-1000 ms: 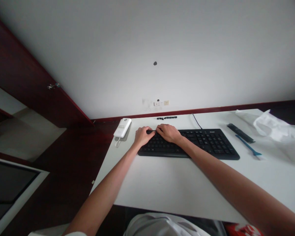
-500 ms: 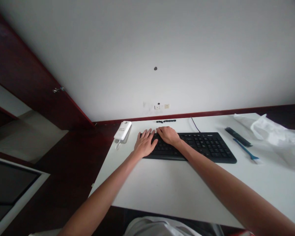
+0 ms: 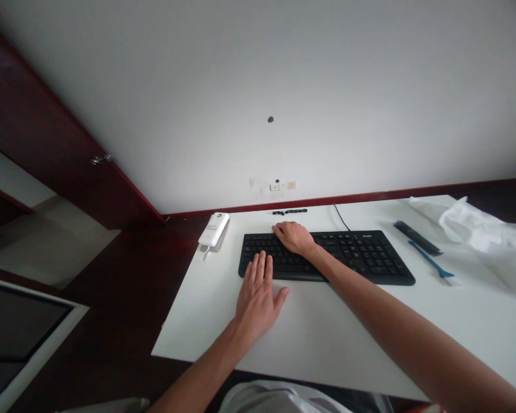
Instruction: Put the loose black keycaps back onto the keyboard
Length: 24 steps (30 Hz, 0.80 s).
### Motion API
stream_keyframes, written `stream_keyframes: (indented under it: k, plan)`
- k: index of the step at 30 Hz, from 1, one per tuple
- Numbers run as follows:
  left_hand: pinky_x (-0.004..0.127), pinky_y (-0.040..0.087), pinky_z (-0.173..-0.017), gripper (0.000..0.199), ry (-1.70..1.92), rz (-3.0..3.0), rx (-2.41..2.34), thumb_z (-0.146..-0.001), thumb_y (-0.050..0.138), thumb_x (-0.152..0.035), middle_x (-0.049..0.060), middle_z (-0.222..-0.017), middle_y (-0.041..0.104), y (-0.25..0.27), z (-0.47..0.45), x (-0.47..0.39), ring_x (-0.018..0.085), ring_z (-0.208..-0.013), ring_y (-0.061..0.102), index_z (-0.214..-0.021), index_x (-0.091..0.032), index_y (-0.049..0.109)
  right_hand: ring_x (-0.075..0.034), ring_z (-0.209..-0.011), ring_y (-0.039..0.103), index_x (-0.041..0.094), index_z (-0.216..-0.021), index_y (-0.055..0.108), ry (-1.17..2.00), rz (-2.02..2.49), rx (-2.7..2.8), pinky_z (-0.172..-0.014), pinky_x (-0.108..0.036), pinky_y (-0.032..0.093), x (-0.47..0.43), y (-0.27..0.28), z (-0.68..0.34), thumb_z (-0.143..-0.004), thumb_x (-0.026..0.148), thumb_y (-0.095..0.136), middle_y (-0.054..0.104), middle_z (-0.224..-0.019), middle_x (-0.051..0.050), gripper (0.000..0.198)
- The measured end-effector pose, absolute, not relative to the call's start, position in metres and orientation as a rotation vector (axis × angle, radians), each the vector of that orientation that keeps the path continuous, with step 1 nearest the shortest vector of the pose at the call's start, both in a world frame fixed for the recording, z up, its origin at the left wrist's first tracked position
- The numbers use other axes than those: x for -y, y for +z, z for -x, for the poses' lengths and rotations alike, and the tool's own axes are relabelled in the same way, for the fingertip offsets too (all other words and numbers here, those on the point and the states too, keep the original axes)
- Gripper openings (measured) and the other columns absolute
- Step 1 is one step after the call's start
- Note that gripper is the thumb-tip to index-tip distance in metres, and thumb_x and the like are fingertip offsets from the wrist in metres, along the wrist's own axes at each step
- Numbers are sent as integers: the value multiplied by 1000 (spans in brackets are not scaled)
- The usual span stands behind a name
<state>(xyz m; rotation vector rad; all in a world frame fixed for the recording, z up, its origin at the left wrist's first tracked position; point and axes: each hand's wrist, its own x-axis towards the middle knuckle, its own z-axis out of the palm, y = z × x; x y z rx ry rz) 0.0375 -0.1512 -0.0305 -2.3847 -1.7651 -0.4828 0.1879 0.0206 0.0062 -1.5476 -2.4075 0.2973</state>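
Observation:
A black keyboard [image 3: 372, 252] lies flat on the white table, its number pad to the right. My left hand [image 3: 258, 295] is open, fingers stretched out, with the fingertips over the keyboard's lower left edge and the thumb spread above the table. At the keyboard's top left-middle part, my right hand [image 3: 293, 236] has its fingers curled together; whatever they grip is hidden beneath them. Just behind the keyboard, several small black keycaps [image 3: 289, 211] lie in a row.
A white power bank [image 3: 214, 229] with a short cable lies at the left. To the right are a long dark strip [image 3: 417, 238], a blue brush [image 3: 432, 263] and a crumpled white plastic bag [image 3: 477, 229]. A dark keyboard cable [image 3: 341, 218] runs to the table's back edge.
My left hand has drawn back towards me from the keyboard's top left, uncovering its left end keys. The right hand stays at nearly the same spot.

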Motion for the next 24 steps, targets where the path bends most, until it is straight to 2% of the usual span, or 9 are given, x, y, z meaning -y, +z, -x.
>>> stream_keyframes:
  k: [8, 12, 16, 19, 24]
  plan:
    - [57, 45, -120, 89, -559, 2305, 1823, -101, 49, -44, 16, -170, 22, -34, -48, 186, 35, -157, 27, -167, -18, -4, -27, -99, 72, 20, -99, 74, 304, 1532, 2413, -82, -31, 44, -21, 5, -188, -109, 48, 29, 78, -105, -14, 54]
    - [59, 44, -120, 90, -560, 2318, 1833, -100, 49, -43, 15, -170, 22, -34, -47, 189, 35, -156, 29, -167, -21, -5, -27, -99, 72, 21, -100, 74, 305, 1524, 2417, -82, -30, 44, -21, 5, -189, -109, 48, 30, 78, -105, -14, 52]
    - [60, 40, -122, 92, -536, 2357, 1798, -100, 49, -46, 18, -170, 20, -32, -43, 183, 35, -157, 26, -167, -17, -6, -26, -100, 72, 22, -100, 74, 309, 1506, 2426, -81, -30, 44, -22, 5, -189, -109, 50, 32, 78, -107, -12, 51]
    - [58, 36, -125, 92, -505, 2369, 1782, -100, 48, -50, 19, -171, 18, -30, -40, 172, 34, -158, 23, -167, -12, -2, -27, -101, 72, 21, -99, 73, 303, 1498, 2424, -82, -31, 44, -22, 4, -189, -109, 49, 32, 78, -108, -13, 51]
    - [56, 34, -125, 91, -463, 2350, 1810, -97, 49, -57, 23, -168, 25, -28, -39, 149, 36, -157, 26, -164, -6, 16, -26, -101, 72, 21, -98, 73, 301, 1485, 2428, -81, -30, 43, -22, 6, -189, -108, 50, 33, 78, -108, -12, 51]
